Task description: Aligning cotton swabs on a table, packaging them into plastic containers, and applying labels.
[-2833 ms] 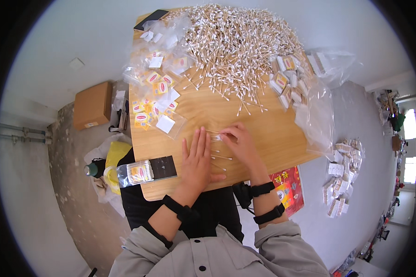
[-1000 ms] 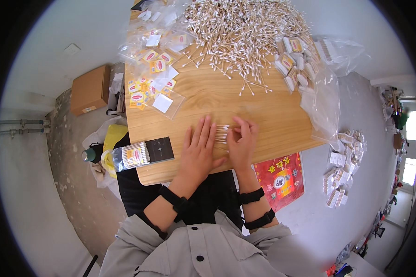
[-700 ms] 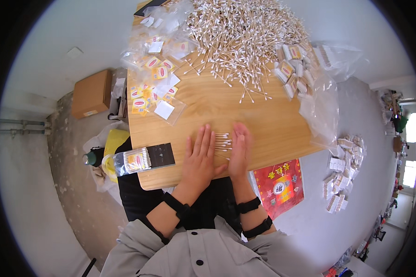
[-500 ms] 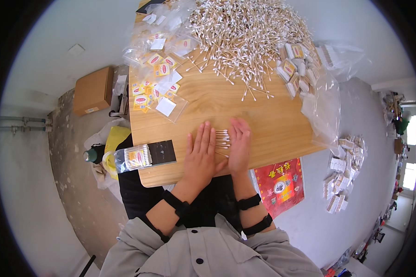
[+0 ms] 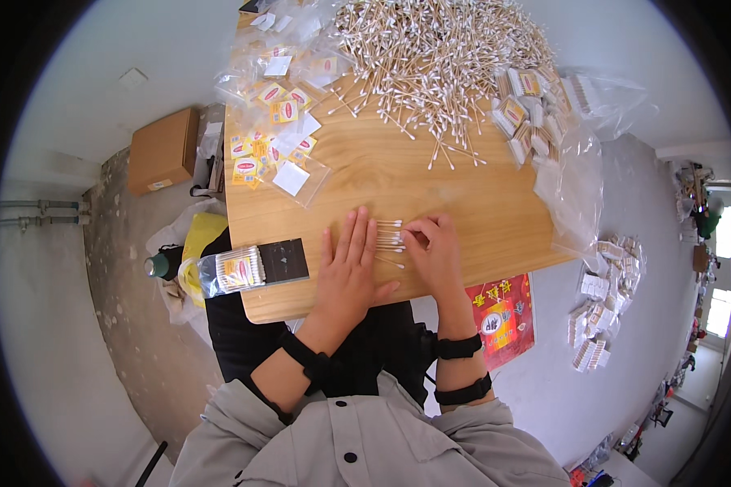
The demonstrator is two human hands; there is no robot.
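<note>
small row of cotton swabs (image 5: pixel 390 234) lay on the wood table (image 5: pixel 463 203) near its front edge, betw. the two hands, sticks running roughly l-r, white tips out toward the r side. one loose swab (image 5: pixel 390 262) lay at a slant just below the row. l hand (image 5: pixel 348 266) was palm down, flat, just l of the row & hiding the sticks' l ends; its middle fingers close together, little finger a bit apart, thumb stuck out to the r. r hand (image 5: pixel 432 247) was curled at the row's r end, thumb & index tips drawn together by the swab heads; couldn't tell if a swab was betw. them. l of the l hand: dark flat slab (image 5: pixel 287 260) w/ a clear pack of swabs (image 5: pixel 240 269) on its l part, pack poking past the table edge. farther up on the l, yellow/white labels (image 5: pixel 285 111) mixed w/ clear bags (image 5: pixel 310 188). big swab heap (image 5: pixel 447 69) filled the far side, a few strays toward the middle; bundled packs (image 5: pixel 528 105) crowded its r, w/ a clear plastic sheet (image 5: pixel 575 195) draped over the r edge. r forearm partly blocked a red printed bag (image 5: pixel 508 321) below table level. on the floor: more packs (image 5: pixel 597 300) r, cardboard box (image 5: pixel 164 152) & yellow bag (image 5: pixel 205 235) l.
</note>
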